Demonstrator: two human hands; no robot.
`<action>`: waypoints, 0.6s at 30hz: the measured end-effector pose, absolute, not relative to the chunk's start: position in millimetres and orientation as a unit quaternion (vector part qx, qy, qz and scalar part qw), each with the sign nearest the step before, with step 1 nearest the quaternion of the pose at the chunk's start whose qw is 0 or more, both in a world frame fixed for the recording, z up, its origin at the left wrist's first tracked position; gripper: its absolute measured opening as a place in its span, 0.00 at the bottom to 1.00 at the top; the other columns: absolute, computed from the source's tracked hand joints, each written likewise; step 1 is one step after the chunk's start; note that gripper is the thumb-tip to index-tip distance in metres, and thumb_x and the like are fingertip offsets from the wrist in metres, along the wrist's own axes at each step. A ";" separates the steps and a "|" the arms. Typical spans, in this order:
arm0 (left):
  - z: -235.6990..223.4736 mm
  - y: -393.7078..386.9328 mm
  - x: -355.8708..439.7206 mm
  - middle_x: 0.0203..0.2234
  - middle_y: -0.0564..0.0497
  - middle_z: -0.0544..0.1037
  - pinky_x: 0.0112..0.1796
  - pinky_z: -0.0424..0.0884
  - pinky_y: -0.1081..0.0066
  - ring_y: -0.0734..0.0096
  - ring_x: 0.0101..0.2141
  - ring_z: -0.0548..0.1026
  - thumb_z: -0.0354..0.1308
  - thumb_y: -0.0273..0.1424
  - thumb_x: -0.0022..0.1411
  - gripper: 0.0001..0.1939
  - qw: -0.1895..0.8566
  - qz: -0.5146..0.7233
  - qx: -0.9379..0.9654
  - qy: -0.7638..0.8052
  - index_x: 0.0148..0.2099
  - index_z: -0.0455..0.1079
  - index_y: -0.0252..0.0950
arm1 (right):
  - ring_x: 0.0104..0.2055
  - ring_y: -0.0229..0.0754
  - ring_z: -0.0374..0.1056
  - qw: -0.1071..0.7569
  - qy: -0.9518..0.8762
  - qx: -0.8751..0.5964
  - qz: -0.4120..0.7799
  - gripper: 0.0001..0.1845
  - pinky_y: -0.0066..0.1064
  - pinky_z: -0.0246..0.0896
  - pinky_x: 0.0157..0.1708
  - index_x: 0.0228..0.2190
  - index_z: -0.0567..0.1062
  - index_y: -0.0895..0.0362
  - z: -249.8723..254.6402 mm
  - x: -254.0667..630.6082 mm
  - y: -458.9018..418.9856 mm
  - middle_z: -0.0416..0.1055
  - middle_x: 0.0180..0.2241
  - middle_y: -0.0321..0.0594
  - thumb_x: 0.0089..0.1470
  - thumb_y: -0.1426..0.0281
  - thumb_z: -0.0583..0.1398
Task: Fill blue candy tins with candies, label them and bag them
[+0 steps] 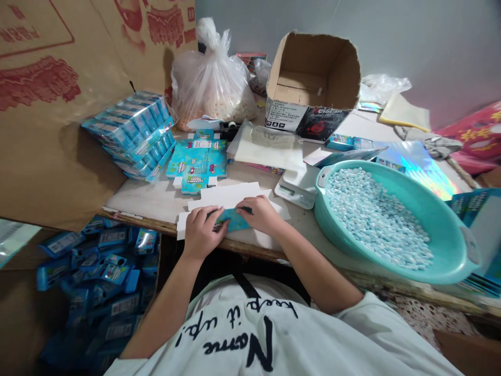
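Note:
In front of me at the table's near edge lies an unfolded carton blank [239, 221], its white inner side up and a blue printed panel folded over toward me. My left hand [204, 231] presses and pinches the left part of that blue panel, fingers curled over it. My right hand [259, 213] grips the panel's upper right edge between thumb and fingers. Just beyond, a stack of flat blue printed carton blanks [201, 161] lies on the table. To the right of my right hand is a white kitchen scale [294, 189].
A turquoise basin [444, 222] of pale blue candies stands right. Wrapped packs of blue boxes [135, 130] lean at the left. Behind are a tied plastic bag [214, 86] and an open cardboard box [313, 78]. Below left, many small blue cartons [113, 269] are heaped.

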State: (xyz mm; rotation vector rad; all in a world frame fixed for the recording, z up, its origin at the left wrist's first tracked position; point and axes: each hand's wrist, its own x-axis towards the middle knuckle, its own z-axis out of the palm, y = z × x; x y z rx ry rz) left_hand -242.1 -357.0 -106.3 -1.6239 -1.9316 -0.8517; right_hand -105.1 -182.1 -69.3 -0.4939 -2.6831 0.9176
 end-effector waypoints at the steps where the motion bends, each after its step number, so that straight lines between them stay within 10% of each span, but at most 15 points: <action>1: -106.0 -358.2 -241.4 0.47 0.44 0.80 0.52 0.69 0.58 0.56 0.49 0.75 0.68 0.35 0.61 0.19 0.249 -0.307 -0.584 -0.709 0.54 0.76 0.41 | 0.40 0.42 0.75 0.134 -0.921 -0.168 0.325 0.07 0.35 0.57 0.46 0.37 0.83 0.55 -66.6 -104.1 -182.0 0.82 0.39 0.39 0.62 0.73 0.63; 7: -95.4 -370.6 -246.8 0.43 0.39 0.80 0.57 0.62 0.44 0.46 0.46 0.76 0.74 0.52 0.49 0.43 0.263 -0.337 -0.427 -0.797 0.61 0.70 0.34 | 0.34 0.39 0.71 0.164 -0.895 -0.196 0.365 0.04 0.30 0.56 0.33 0.30 0.81 0.55 -48.2 -94.3 -188.5 0.79 0.32 0.36 0.58 0.71 0.66; 18: -33.6 -392.1 -282.4 0.29 0.50 0.77 0.35 0.71 0.63 0.62 0.32 0.74 0.80 0.40 0.43 0.23 0.355 -0.367 -0.542 -0.667 0.40 0.78 0.40 | 0.25 0.34 0.60 0.277 -0.840 -0.260 0.387 0.25 0.29 0.49 0.28 0.19 0.66 0.56 -4.5 -71.6 -197.1 0.66 0.21 0.29 0.45 0.60 0.76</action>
